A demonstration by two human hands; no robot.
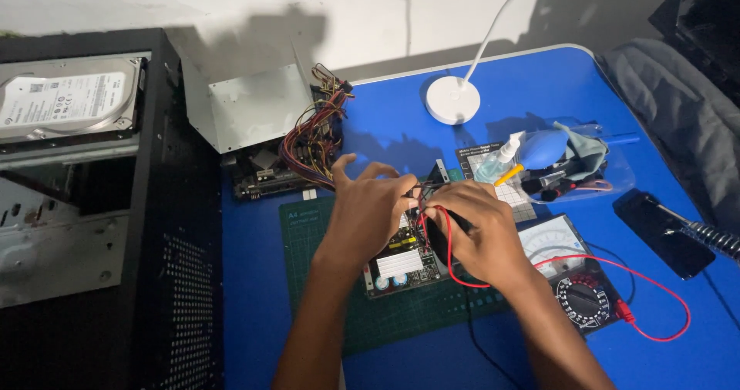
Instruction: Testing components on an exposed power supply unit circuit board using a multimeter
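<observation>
The circuit board (401, 259) lies flat on the green cutting mat (324, 282) on the blue tabletop (385, 120); the left hand (370, 209), fingers curled, steadies it while the right hand (478, 232) closes on red and black probe leads (451, 263) running to the analog multimeter (578, 274) alongside.

A blue worktop (385, 136) carries a green cutting mat (324, 228) under both hands, left hand (370, 213) and right hand (478, 232). Just right of the right hand lies a multimeter (574, 274); further right, a dark phone (663, 232). Beyond the hands stand a white lamp base (452, 99) and a clear pouch of tools (570, 163).
</observation>
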